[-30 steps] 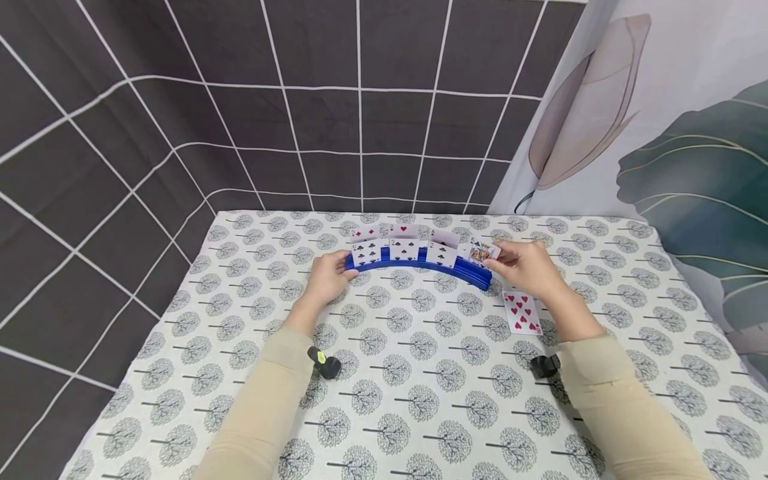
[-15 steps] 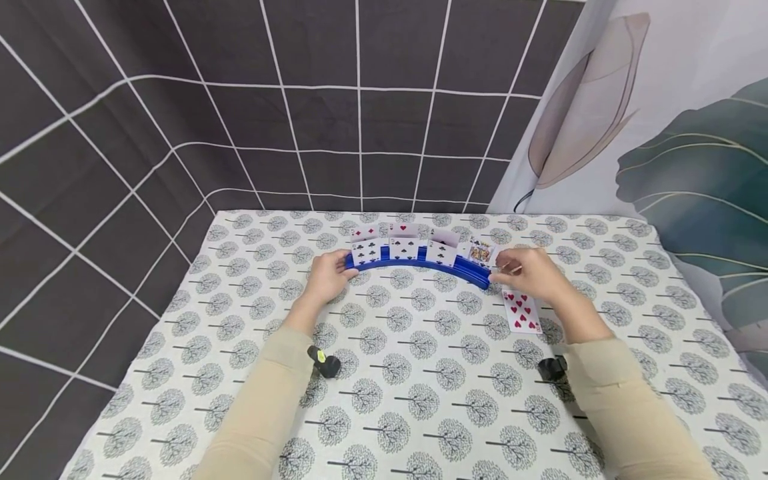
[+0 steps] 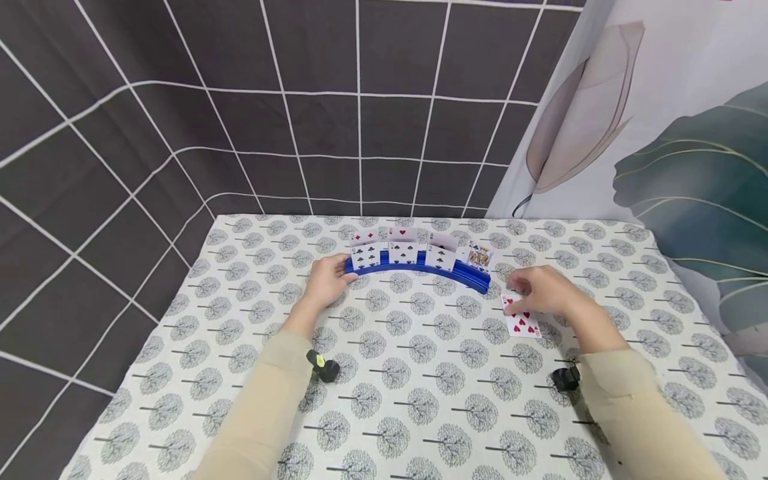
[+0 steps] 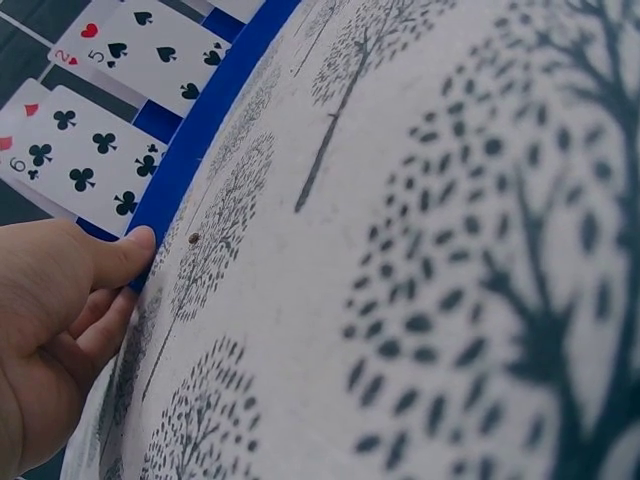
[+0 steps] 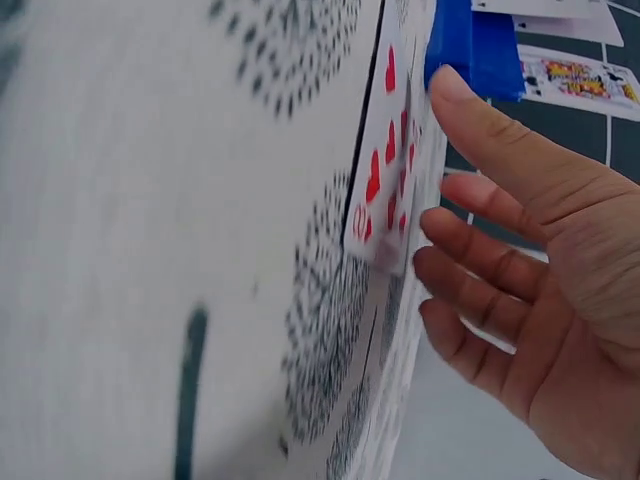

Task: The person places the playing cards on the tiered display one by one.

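Note:
A curved blue playing card holder (image 3: 471, 277) stands toward the back of the table with several playing cards upright in it. My left hand (image 3: 327, 280) grips its left end, thumb in front, as the left wrist view shows beside the club card (image 4: 90, 160). In the holder's right end leans a king card (image 3: 481, 256). My right hand (image 3: 543, 291) is apart from the holder, fingers loosely bent and holding nothing in the right wrist view. Under its fingertips lies a hearts playing card (image 3: 523, 327), face up on the table; whether they touch it I cannot tell.
A white cloth (image 3: 420, 380) printed with grey trees covers the table. Behind it hangs a dark curtain (image 3: 390, 120) with a white grid, and a leaf-patterned curtain (image 3: 678, 173) hangs on the right. A black strap device (image 3: 327, 367) sits at each wrist.
My right hand has let go of the king card, leaving it in the holder, and has moved right and toward me over the hearts card. My left hand has stayed on the holder.

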### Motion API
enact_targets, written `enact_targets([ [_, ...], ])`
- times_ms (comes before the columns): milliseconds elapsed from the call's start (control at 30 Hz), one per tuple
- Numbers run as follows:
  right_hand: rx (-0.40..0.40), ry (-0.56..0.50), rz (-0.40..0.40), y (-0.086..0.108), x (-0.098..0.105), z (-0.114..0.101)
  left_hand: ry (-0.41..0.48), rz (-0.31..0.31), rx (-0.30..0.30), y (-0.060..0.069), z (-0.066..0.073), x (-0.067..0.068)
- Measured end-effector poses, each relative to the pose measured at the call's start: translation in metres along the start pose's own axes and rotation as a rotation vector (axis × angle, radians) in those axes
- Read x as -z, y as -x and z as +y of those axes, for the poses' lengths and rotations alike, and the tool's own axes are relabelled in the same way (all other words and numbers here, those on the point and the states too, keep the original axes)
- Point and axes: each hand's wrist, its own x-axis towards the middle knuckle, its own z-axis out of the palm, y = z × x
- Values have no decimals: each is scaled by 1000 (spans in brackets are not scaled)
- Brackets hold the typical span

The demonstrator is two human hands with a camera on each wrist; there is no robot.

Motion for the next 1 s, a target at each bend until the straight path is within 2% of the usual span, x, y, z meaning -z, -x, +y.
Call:
enact_targets([
  [267, -102, -66, -139, 11, 1, 5, -12, -3, 2, 0, 0, 0],
  [467, -110, -80, -152, 9, 2, 5, 0, -8, -1, -1, -1, 0],
  [633, -96, -91, -119, 9, 2, 5, 4, -13, 2, 0, -3, 0],
  [800, -59, -111, -40, 10, 5, 7, 4, -7, 2, 0, -3, 0],
  [1000, -55, -107, 47, 12, 6, 11, 14, -6, 5, 0, -2, 0],
])
